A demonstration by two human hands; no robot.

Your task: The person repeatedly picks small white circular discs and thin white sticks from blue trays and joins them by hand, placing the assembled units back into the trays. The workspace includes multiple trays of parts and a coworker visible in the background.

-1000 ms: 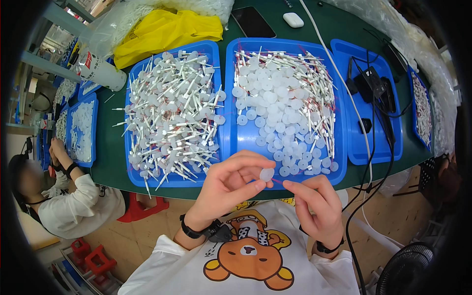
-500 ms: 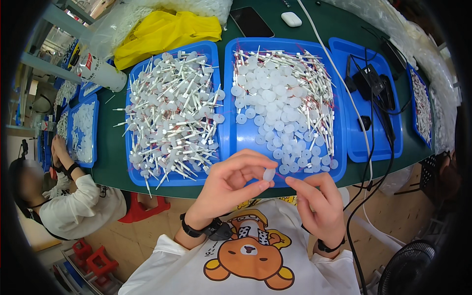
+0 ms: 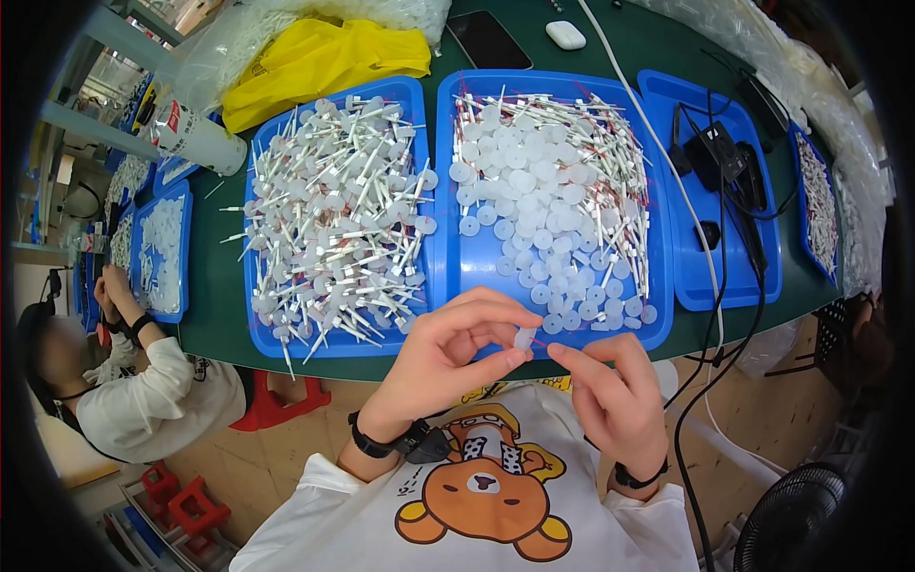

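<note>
Between the thumb and forefinger of my left hand (image 3: 467, 343) stands a translucent white disc (image 3: 523, 338), held on edge. My right hand (image 3: 618, 391) is closed in a pinch just to its right, with a thin red wire (image 3: 539, 343) showing between its fingertips and the disc. Both hands are over the near rim of the middle blue tray (image 3: 467, 276). In that tray lie loose translucent discs (image 3: 534, 243) and, along the right, white stick-like pieces (image 3: 624, 191) with red wires. The left blue tray (image 3: 255, 315) is heaped with white sticks that have discs among them.
A third blue tray (image 3: 701, 291) holds a black adapter (image 3: 715, 157) and cables. A white cable (image 3: 658, 143) crosses the trays. At the back are a yellow bag (image 3: 329, 62), a phone (image 3: 488, 43) and a white case (image 3: 565, 36). Left, a person (image 3: 143, 381) sits by a cup (image 3: 205, 138).
My right fingertips have shifted slightly left, closer to the disc. My left hand keeps its pinch, and the disc has moved only a little.
</note>
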